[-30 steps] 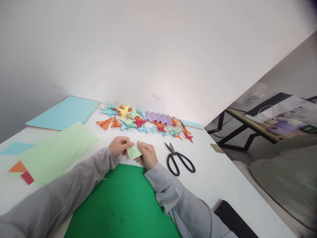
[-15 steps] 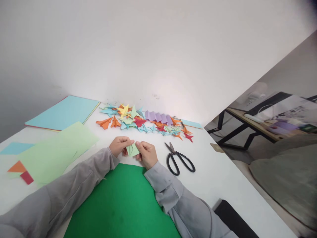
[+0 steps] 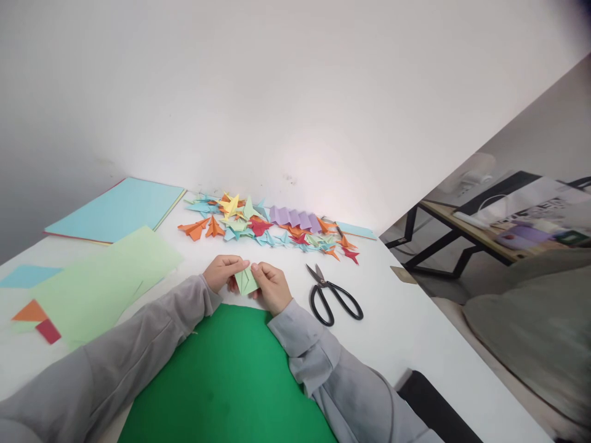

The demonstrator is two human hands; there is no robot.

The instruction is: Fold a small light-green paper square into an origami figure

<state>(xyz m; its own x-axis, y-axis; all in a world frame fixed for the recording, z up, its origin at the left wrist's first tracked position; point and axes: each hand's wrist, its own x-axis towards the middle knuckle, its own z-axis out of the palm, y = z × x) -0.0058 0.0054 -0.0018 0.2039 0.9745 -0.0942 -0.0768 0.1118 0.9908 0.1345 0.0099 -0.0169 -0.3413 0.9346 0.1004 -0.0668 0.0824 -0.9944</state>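
Note:
A small folded piece of light green paper is pinched between my two hands, its creases facing me. My left hand grips its left edge with the thumb on top. On the other edge, my right hand is closed with thumb and fingers; the fingers beneath the paper are partly hidden. Just beyond the hands lies a pile of folded paper planes in several colours, with a pleated purple paper strip among them. Black-handled scissors rest slightly open to the right of my right hand.
A green board or sheet lies under my forearms. Left are light green sheets, a stack of blue-topped paper, and orange and red scraps. A black object sits at lower right. A wall stands behind the table.
Both hands keep hold of the green paper. It has tilted slightly between my fingers, and the whole view has shifted a little.

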